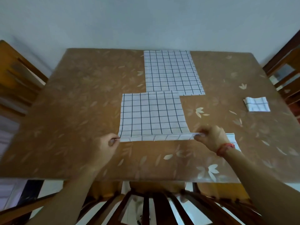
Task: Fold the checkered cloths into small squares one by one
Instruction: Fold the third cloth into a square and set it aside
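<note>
Reference: brown leaf-patterned table (81, 111), head view.

Pinching the near-left corner of the near cloth (152, 114) with the left hand (110, 142); thumb and forefinger clamped together on the hem, other fingers curled in. Pinching the near-right corner with the right hand (209, 135); fingers bunched and closed on the fabric, single fingertips too blurred to separate. Red thread (225, 148) round the right wrist.

Near edge of this cloth held slightly off the table and stretched between both hands; remainder flat at table centre.

At table far centre: far cloth (172, 72), spread flat, its near edge overlapped by the near cloth.

At table right side, well apart from both: folded square (257, 104).

At table near right, partly hidden under the right wrist: third cloth (232, 138).

Below the table's near edge: chair back (155, 207).
</note>
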A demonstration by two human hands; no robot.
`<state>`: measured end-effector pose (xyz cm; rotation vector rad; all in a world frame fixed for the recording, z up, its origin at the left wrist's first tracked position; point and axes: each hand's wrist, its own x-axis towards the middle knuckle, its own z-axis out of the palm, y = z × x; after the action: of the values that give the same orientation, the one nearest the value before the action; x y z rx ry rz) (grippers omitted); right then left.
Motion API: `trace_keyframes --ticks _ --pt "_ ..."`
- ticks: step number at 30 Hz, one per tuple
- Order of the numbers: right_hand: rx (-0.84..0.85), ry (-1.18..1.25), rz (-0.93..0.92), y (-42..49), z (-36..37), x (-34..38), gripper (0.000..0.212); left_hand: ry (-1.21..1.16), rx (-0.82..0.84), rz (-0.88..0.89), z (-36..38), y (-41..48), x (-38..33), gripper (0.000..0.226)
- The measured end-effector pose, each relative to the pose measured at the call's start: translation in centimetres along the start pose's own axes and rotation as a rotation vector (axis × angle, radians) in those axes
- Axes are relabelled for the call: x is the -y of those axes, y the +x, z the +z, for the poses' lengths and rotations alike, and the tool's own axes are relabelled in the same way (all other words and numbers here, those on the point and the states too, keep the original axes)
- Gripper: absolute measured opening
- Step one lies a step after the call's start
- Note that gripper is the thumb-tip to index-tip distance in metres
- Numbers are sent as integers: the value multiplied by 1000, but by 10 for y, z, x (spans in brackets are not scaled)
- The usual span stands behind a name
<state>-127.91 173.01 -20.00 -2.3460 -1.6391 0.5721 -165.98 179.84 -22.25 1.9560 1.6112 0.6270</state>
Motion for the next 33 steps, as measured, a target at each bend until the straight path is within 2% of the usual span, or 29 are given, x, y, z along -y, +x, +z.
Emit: trace_keyframes --ticks 3,7,10,13,16,20,24,30,33 --pt "42 44 6 -18 -3 2 8 -50 17 10 -11 -24 -3 10" --pt "48 89 -12 -27 -6 4 24 -35 -9 27 -20 -38 -1 8" --pt "23 115 -14 -25 -8 7 14 -19 -48 17 -23 -35 -1 7" --pt "-24 191 3 -17 -9 13 11 -7 -76 -28 -23 -26 -3 4" --pt "-48 333 52 -4 -5 21 17 -11 -71 -93 -19 -13 4 5" --pt "29 520 172 17 13 26 33 -29 -46 -209 -10 -2 21 17" --pt "121 512 308 32 49 24 22 -5 -31 -287 0 10 34 21" --pt "104 506 414 64 86 28 11 -2 -35 -302 22 44 58 30" --pt "92 479 432 80 99 32 15 -14 -52 -299 33 60 64 31"
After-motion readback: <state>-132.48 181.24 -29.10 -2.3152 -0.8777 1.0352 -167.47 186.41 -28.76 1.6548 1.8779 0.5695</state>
